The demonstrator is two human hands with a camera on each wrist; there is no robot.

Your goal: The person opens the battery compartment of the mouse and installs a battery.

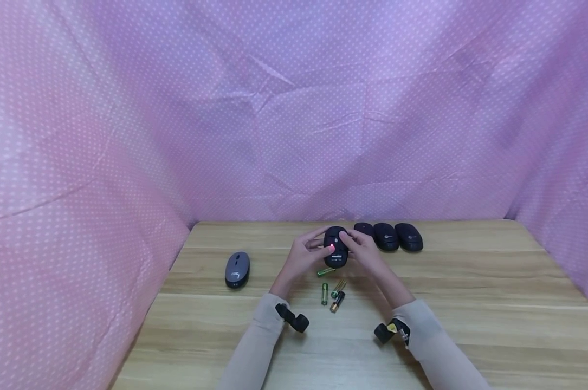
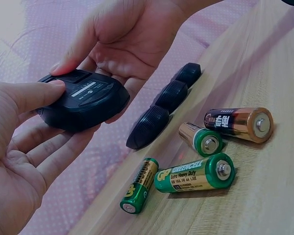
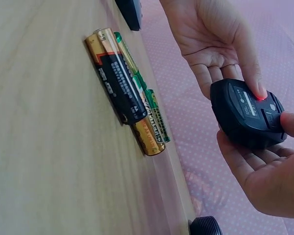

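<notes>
A black computer mouse (image 1: 339,258) is held up above the table with its labelled underside showing. My left hand (image 1: 301,254) grips it from the left, the thumb pressed on the underside beside a red glow. From the other side my right hand (image 1: 367,250) holds it, thumb on the underside and fingers behind. Below the mouse lie several batteries: a green and gold GP battery (image 2: 196,175), a smaller green one (image 2: 139,186), another green-ended battery (image 2: 201,138) and a black and copper battery (image 2: 240,123).
Three more black mice stand in a row at the back, among them a middle one (image 1: 386,236) and a right one (image 1: 409,237). A grey mouse (image 1: 237,270) sits to the left on the wooden table (image 1: 493,303). Pink dotted cloth (image 1: 294,135) hangs behind and at both sides.
</notes>
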